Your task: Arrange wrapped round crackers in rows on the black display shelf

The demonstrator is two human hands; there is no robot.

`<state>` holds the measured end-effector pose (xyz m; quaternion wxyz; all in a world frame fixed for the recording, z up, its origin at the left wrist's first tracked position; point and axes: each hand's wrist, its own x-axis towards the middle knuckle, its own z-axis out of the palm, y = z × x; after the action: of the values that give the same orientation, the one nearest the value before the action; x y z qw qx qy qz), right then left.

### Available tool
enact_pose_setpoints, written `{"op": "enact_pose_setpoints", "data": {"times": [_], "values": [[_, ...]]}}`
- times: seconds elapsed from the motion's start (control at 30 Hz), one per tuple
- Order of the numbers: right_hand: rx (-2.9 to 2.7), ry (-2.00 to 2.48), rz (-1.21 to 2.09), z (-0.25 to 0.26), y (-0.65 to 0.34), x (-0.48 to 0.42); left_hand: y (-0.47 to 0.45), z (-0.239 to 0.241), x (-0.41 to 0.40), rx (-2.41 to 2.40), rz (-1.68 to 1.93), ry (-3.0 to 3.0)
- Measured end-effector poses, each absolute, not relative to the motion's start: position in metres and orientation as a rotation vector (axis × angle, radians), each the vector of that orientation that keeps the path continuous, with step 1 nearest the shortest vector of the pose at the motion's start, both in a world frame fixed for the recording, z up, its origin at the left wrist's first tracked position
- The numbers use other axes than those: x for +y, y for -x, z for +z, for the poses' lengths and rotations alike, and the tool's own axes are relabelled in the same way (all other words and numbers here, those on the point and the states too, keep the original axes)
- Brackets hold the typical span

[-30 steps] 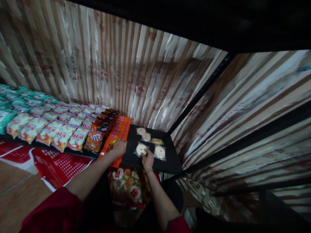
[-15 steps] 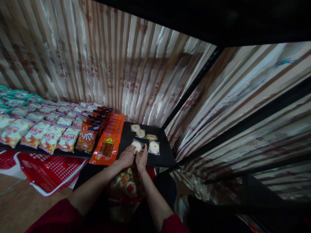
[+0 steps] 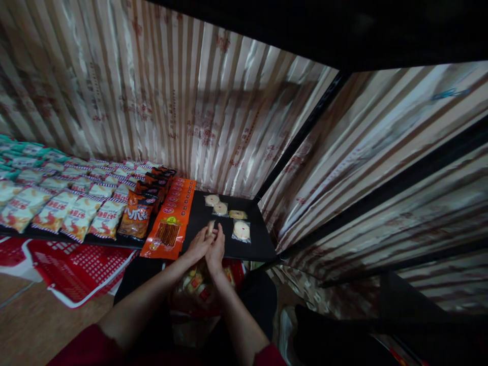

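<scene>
A round, pale wrapped pastry [image 3: 211,227] stands tilted on its edge between my two hands, above the front of the black shelf [image 3: 206,201]. My left hand [image 3: 200,244] is closed on its left side. Close against it, my right hand [image 3: 215,250] has its fingers at the pastry's right side; they partly hide it. Beyond my fingers lie two similar wrapped pastries [image 3: 220,208], overlapping at the corners. To the right is another round one with a red mark [image 3: 241,231], with a yellowish oblong packet [image 3: 238,214] behind it.
An orange snack packet [image 3: 168,223] lies left of my hands, beside brown-orange bags [image 3: 135,216] and rows of white snack bags [image 3: 78,216]. Below my forearms is a bag of wrapped pastries [image 3: 194,287]. A red basket [image 3: 84,269] sits under the shelf; a black post [image 3: 301,137] rises at right.
The pastry that lay flat under my fingers is now raised and tipped on edge between both hands. My hands have drawn slightly left and closer together.
</scene>
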<state>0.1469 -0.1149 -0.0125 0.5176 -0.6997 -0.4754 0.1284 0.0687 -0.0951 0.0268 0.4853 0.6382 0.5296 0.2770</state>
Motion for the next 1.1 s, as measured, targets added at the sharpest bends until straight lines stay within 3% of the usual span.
{"op": "enact_pose_setpoints", "data": {"times": [0.4,0.73,1.1], "values": [[-1.290,1.693,0.310,-0.009,-0.134,-0.117,-0.065,0.017,-0.096,1.185,0.952,-1.202],[-1.520,1.525,0.414,-0.007,-0.132,-0.131,-0.057,0.011,-0.093,1.246,0.987,-1.099],[-1.336,1.580,0.404,0.004,-0.142,-0.123,-0.055,0.016,-0.091,1.229,0.993,-0.983]]}}
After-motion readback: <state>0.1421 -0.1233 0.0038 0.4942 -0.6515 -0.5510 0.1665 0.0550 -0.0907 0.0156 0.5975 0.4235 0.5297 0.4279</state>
